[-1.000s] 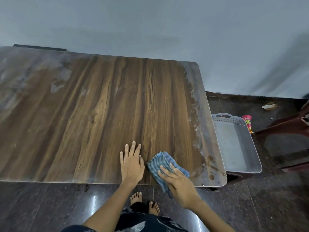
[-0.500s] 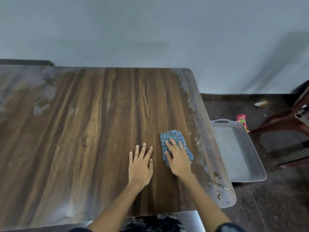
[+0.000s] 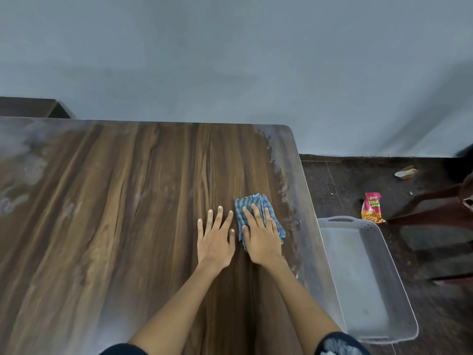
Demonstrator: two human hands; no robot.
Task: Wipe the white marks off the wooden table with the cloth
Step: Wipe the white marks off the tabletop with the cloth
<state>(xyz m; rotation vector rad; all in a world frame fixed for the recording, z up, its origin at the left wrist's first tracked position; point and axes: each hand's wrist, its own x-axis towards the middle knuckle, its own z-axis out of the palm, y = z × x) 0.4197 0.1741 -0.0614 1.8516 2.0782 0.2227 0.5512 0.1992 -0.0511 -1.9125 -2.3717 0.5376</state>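
A folded blue striped cloth (image 3: 252,204) lies on the wooden table (image 3: 122,206), right of centre. My right hand (image 3: 261,234) presses flat on the cloth with straight fingers. Just left of it, my left hand (image 3: 216,237) rests flat on the bare wood, fingers spread. A band of white marks (image 3: 286,190) runs along the table's right edge, just right of the cloth. More white marks (image 3: 23,165) cover the far left corner.
A grey perforated plastic tray (image 3: 399,295) sits on the dark floor beside the table's right edge. A red snack packet (image 3: 372,207) and a chair leg (image 3: 430,213) lie beyond it. The grey wall stands right behind the table.
My right hand has pushed the cloth away from me, from the near edge up along the right side of the table. My left hand moved forward beside it, and the view has leaned closer.
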